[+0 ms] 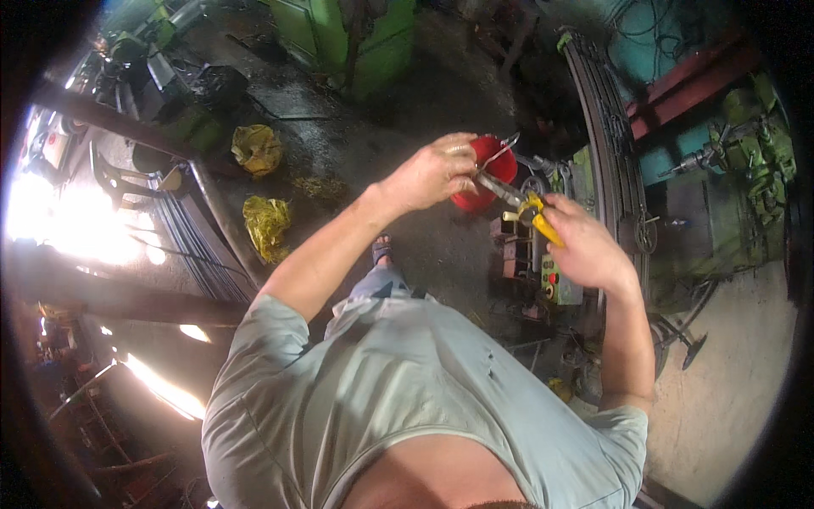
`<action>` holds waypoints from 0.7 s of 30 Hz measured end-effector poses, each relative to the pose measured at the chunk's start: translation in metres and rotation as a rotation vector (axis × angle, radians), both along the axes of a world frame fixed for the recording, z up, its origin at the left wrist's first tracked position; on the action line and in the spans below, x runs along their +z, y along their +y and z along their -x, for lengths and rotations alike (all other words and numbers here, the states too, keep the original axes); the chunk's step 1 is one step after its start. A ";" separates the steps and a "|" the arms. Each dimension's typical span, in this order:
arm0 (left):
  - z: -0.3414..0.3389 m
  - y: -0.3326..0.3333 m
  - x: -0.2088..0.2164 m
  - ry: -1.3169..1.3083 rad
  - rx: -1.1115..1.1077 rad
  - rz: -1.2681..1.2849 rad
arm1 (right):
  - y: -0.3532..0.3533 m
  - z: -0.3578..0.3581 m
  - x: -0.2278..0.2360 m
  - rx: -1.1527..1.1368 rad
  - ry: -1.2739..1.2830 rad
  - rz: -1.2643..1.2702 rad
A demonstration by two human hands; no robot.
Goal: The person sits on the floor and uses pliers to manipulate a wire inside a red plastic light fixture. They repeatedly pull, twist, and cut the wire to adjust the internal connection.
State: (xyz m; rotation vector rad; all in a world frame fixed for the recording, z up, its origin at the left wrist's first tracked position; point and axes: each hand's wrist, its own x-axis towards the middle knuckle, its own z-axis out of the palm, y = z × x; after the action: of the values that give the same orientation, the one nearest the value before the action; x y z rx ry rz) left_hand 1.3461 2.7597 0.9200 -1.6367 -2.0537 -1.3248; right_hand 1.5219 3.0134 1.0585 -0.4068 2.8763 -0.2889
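Observation:
My left hand (437, 174) is closed, its fingertips pinched by one end of a thin bent wire (502, 153). In my right hand (587, 244) is a pair of pliers (534, 210) with yellow handles. The jaws of the pliers point left and reach the fingertips of my left hand, close to the wire. Just behind the wire and the left fingers shows a red round container (475, 200). Whether the left fingers touch this container cannot be told, and the exact grip of the jaws is hidden.
Long dark metal bars (604, 127) run along the right, beside a green machine (750, 161). A control box (560, 282) with a red button stands below the right hand. Two yellow crumpled bags (266, 227) lie on the floor at left, near a metal rack (222, 216).

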 end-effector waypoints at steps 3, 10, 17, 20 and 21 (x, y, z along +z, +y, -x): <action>0.036 0.005 0.005 -0.043 -0.012 0.027 | -0.005 0.039 0.010 -0.045 -0.078 0.060; 0.135 0.017 0.018 0.022 -0.069 -0.024 | -0.009 0.125 0.021 -0.125 -0.007 0.011; 0.215 0.031 0.033 0.032 -0.116 0.075 | -0.013 0.186 0.031 -0.162 0.061 -0.051; 0.241 0.043 0.032 0.046 -0.125 0.055 | -0.008 0.211 0.036 -0.206 -0.002 -0.077; 0.250 0.048 0.033 0.051 -0.138 0.055 | -0.003 0.218 0.034 -0.199 0.014 -0.097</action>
State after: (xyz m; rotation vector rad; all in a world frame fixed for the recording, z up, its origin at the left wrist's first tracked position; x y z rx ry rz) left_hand 1.0957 2.8080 0.9529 -1.8465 -1.9966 -1.2641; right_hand 1.3043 3.0105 1.0923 -0.1056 2.9330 -0.1788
